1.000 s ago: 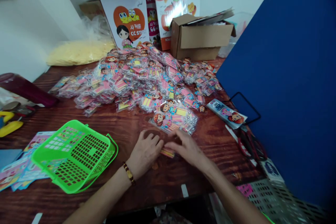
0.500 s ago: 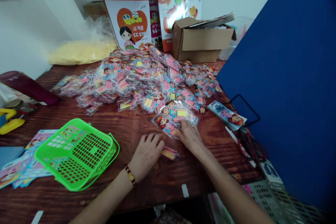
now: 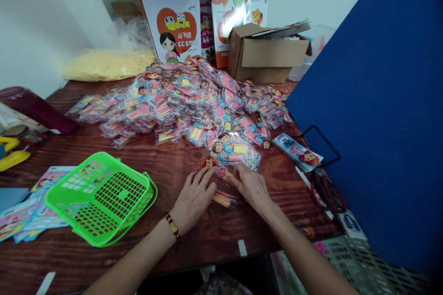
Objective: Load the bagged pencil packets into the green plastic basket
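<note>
My right hand (image 3: pixel 253 186) has its thumb and fingers closed on the edge of a small clear packet (image 3: pixel 221 172) with pink sticks and a cartoon red-haired girl. My left hand (image 3: pixel 194 199), wearing a beaded bracelet, reaches over the packet's left side with fingers stretched out, its fingertips at the packet. Below and between the hands lies a small bundle of pink and yellow sticks (image 3: pixel 223 198) on the dark wooden table (image 3: pixel 166 244). Just beyond are more packets (image 3: pixel 238 148), in front of a large heap of similar packets (image 3: pixel 180 101).
A green plastic basket (image 3: pixel 116 235) stands at the left beside printed cards (image 3: pixel 41 221). A dark red bottle (image 3: pixel 38 109) lies farther left. Scissors (image 3: pixel 321 193) and a stack of cards (image 3: pixel 299 151) are at the right, near a blue panel (image 3: pixel 374 101). Cartons (image 3: pixel 273 53) stand behind.
The packet between my hands has shifted slightly toward me with my right hand. My left hand has moved a little forward, fingers over the packet's left side.
</note>
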Action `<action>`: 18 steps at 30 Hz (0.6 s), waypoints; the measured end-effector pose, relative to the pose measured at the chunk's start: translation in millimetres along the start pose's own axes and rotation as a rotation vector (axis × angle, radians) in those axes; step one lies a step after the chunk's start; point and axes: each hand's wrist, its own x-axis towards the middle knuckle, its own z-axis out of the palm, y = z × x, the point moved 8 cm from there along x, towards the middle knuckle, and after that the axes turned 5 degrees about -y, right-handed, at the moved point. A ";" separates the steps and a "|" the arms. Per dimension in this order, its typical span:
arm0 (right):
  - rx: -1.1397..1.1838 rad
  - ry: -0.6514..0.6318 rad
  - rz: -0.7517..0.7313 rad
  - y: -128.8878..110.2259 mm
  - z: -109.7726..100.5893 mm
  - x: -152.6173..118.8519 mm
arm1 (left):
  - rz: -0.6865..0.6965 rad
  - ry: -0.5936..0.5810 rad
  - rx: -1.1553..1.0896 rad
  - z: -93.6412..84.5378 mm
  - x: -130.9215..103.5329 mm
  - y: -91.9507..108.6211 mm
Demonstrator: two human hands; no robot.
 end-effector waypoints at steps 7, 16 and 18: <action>0.170 0.015 -0.018 -0.1 10.9 1.0 | 0.020 0.020 -0.029 5.2 1.9 -1.6; 0.343 0.016 -0.174 -7.3 18.3 -0.4 | 0.010 0.021 -0.060 5.1 0.2 -1.2; 0.422 0.006 -0.233 -11.2 16.2 -1.3 | -0.001 0.046 -0.048 3.1 -1.1 -1.0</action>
